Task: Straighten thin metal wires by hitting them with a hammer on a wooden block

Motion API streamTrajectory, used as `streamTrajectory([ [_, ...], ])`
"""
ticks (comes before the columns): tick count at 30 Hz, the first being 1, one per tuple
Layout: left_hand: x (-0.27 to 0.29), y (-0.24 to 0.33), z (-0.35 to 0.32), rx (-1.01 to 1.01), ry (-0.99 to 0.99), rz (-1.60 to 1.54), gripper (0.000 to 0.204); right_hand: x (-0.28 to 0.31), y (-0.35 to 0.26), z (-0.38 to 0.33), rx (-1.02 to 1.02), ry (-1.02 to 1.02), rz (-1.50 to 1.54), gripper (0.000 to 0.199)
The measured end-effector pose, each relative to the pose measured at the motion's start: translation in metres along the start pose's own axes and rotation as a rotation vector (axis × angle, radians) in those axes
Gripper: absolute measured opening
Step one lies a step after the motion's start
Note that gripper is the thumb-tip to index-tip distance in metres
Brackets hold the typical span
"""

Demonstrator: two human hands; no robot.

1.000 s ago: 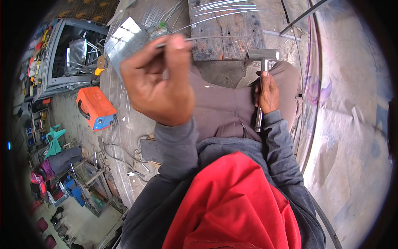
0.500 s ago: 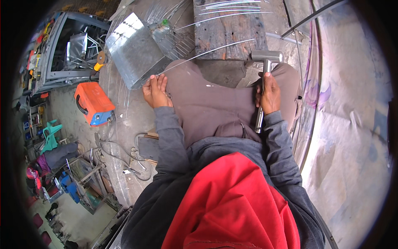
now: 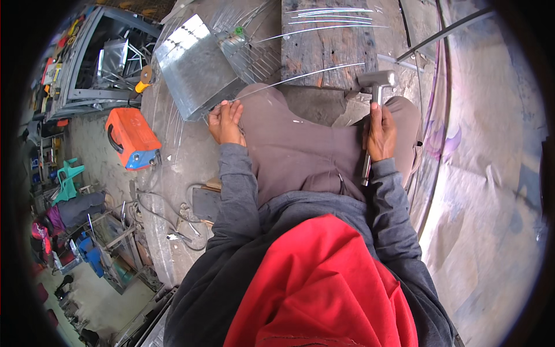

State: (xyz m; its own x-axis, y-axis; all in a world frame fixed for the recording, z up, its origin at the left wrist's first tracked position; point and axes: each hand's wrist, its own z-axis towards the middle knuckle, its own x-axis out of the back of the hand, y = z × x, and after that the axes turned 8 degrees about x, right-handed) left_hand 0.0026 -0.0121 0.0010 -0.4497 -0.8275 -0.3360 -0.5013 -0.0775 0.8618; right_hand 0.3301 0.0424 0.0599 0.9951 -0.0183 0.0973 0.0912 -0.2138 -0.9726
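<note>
My left hand (image 3: 227, 122) is closed, fingertips pinching one end of a thin metal rod (image 3: 309, 74). The rod slants up to the right, its far end over a scarred wooden block (image 3: 329, 49). My right hand (image 3: 381, 136) is wrapped around the handle of a metal hammer (image 3: 377, 79) and rests by my right thigh. The hammer's head points away from me, near the block's near right corner. Several more thin rods (image 3: 332, 17) lie across the far part of the block. Just beyond my left hand stands a grey sheet-metal box (image 3: 196, 69).
Loose wire rods (image 3: 251, 55) are spread beside the box. An orange and blue machine (image 3: 133, 139) sits at left, with cables (image 3: 167, 202) on the floor nearer me. Past it are a yellow-handled tool (image 3: 143, 81) and a metal frame (image 3: 87, 95) full of scraps. A sheet (image 3: 474, 191) covers the right side.
The whole view has shifted slightly, so the scene sits farther right. My left hand still holds the rod, whose far end sits a little lower over the block. The hammer stays in my right hand.
</note>
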Motion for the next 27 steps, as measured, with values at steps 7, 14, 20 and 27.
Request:
streamTrajectory([
  [7,0.0,-0.004,0.001,-0.017,0.035,-0.016,0.017,-0.009,-0.038,0.031,0.378,0.075,-0.312,0.049],
  [14,-0.002,-0.005,0.0,-0.012,0.018,-0.023,0.018,0.0,-0.018,0.056,0.405,0.013,-0.618,0.05],
  [20,-0.001,-0.005,0.001,-0.018,0.005,-0.032,0.02,-0.006,-0.03,0.05,0.364,0.06,-0.501,0.051],
  [27,-0.003,-0.002,-0.004,-0.009,-0.001,-0.037,0.02,-0.008,-0.02,0.059,0.417,-0.054,-0.581,0.055],
])
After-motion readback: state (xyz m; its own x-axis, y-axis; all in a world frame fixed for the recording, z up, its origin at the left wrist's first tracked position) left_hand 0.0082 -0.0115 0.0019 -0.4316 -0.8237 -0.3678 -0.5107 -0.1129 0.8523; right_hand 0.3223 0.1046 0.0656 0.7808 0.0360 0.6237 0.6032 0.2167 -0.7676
